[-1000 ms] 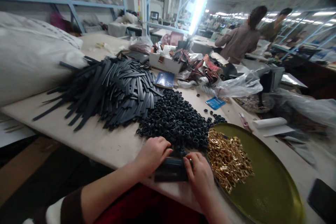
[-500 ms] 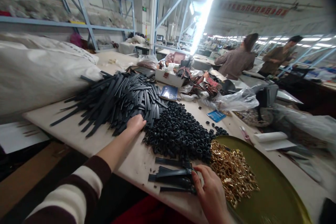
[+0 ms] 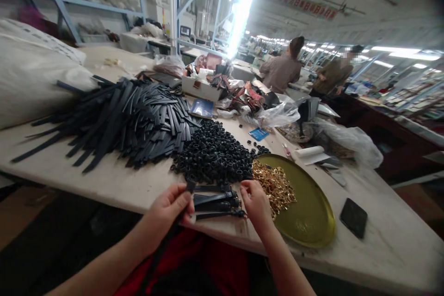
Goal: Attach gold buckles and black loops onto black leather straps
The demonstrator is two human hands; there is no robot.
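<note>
A black strap (image 3: 166, 240) is gripped between the thumb and fingers of my left hand (image 3: 171, 203), its long end hanging toward my lap. My right hand (image 3: 255, 203) is closed in a pinch between the finished-looking straps and the gold buckles; anything in its fingers is hidden. Several black straps with buckle ends (image 3: 215, 201) lie side by side between my hands. Behind them is a heap of small black loops (image 3: 215, 150). Gold buckles (image 3: 274, 185) are piled on the left part of a round olive-gold tray (image 3: 312, 212). A large heap of loose black straps (image 3: 138, 120) lies to the left.
A black phone (image 3: 354, 217) lies right of the tray. Farther back are a blue packet (image 3: 258, 134), a dark blue box (image 3: 201, 108), a white box (image 3: 199, 89) of scraps and clear plastic bags (image 3: 280, 112). A white sack (image 3: 31, 74) bulges at the left. Two people stand in the background.
My left hand has come from the strap heap to the table's front edge with a black strap. My right hand has let go of the laid straps and pinches beside them. The view has shifted right.
</note>
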